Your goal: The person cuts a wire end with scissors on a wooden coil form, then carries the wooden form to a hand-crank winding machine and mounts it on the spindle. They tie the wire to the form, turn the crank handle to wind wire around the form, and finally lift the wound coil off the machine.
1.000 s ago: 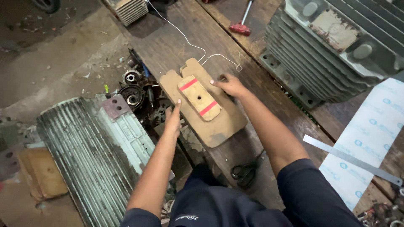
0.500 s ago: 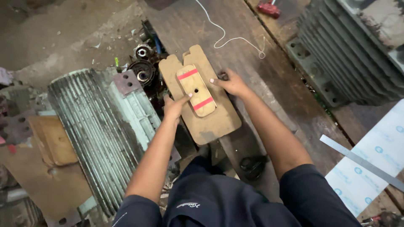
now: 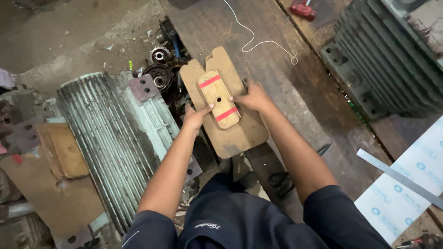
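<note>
Hands have closed in: left hand (image 3: 196,115) and right hand (image 3: 251,97) now pinch the red-taped wooden block (image 3: 218,98) against the fibreboard template (image 3: 240,131) on the worktop (image 3: 277,69).

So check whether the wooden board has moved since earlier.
Yes: the wooden board has slid left, away from the white string loop, toward the bearings.

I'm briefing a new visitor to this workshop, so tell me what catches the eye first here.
At the centre, the left hand and right hand hold a small wooden block with two red tape bands against a notched brown board. Ribbed grey motor housings flank them: one lying at left, another at upper right.
</note>
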A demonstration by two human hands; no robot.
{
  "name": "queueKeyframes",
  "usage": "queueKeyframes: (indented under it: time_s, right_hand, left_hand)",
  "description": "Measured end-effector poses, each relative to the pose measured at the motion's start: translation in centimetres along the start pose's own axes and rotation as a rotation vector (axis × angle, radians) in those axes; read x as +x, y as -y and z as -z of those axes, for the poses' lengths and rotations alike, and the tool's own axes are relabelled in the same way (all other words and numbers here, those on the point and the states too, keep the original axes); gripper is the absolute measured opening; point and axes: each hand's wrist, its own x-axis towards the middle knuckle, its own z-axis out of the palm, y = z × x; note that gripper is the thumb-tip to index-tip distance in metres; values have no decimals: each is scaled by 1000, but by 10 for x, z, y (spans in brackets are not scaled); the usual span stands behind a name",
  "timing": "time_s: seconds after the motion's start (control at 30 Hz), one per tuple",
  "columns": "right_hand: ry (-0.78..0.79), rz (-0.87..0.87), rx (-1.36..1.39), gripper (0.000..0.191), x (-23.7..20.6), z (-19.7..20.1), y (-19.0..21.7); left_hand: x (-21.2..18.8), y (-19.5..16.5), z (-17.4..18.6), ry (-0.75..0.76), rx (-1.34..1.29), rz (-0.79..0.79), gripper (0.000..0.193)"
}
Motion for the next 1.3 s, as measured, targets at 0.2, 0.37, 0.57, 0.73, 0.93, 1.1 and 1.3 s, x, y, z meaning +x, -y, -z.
queueKeyframes:
  time_s: [0.2,0.37,0.57,0.73,0.93,1.1,1.3]
  right_hand:
    - [147,-290,38,81,8,1,24]
    - [32,-313,186,80,-22,15,30]
    - [-348,-258,350,100,-157,20,12]
    - [-689,-408,117,118,-314,10,27]
    - [-1171,-643,148,114,-494,-71,86]
    - [-1483,-737,147,114,-583,-168,128]
    - [-1720,-936,212,116,-646,-243,146]
  left_hand:
    - [-6,-10,0,112,-53,-79,77]
    - [-27,-20,-9,-24,101,-139,89]
    - [-96,-34,-17,220,292,-366,100]
    - [-169,-22,-35,615,484,-610,105]
    - [-257,24,-39,1224,535,-595,100]
    - [-322,64,-19,1597,549,-697,109]
    - [-398,106,-21,1918,678,-803,109]
